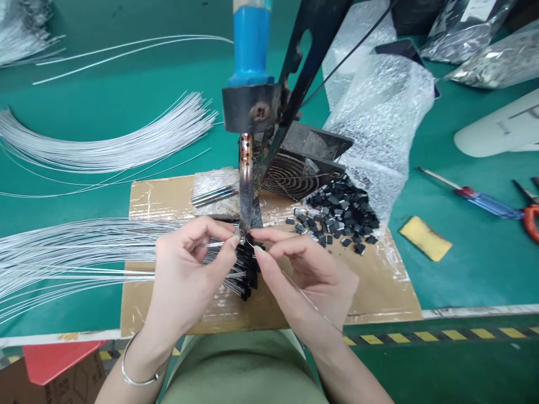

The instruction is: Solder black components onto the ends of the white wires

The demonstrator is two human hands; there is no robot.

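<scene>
A soldering iron with a blue handle (251,42) hangs tip down in a black clamp (248,106). Its metal tip (246,202) reaches down between my two hands. My left hand (193,269) pinches a thin white wire (214,244) just left of the tip; any small part at its end is covered by the fingertips. Close on the other side, my right hand (307,269) is closed on a thin strand of solder wire (309,302), which trails back over the palm to the wrist. Beneath my hands lie white wires with black connectors (251,278) on their ends.
Cardboard (379,280) covers the work spot. Loose black connectors (343,213) are heaped beside a fan (295,174) and bubble wrap (379,123). White wire bundles (118,146) lie left. A yellow sponge (426,238), screwdriver (484,202) and orange-handled tool (531,221) lie right.
</scene>
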